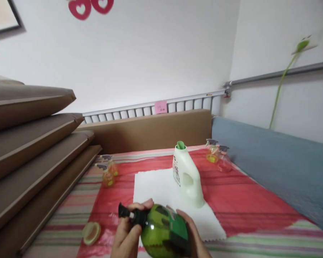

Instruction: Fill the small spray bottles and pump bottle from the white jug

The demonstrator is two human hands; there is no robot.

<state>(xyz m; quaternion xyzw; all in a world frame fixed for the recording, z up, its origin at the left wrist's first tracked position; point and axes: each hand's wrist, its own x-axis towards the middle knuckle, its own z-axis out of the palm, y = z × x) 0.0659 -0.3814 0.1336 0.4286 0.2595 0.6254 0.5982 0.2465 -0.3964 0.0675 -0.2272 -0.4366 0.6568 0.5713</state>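
A green see-through pump bottle (161, 229) with a black pump head lies tilted on its side in the air, low in the head view. My left hand (130, 229) is closed around its black collar and neck. Around the bottle's labelled body and base wraps my right hand (192, 233), partly hidden behind it. Beyond them a pale green-white jug (188, 179) with a handle stands upright on a white cloth (153, 186). A green piece sits in the jug's mouth, its cap off. To the left, a pale round cap or ring (91, 233) lies on the striped cover.
Small spray bottles stand in pairs, at left (108, 175) and at back right (212, 152). Stacked brown cushions (34, 139) rise on the left. A brown board (150, 129) bounds the back, with a radiator behind; a blue-grey padded side (271, 161) runs along the right.
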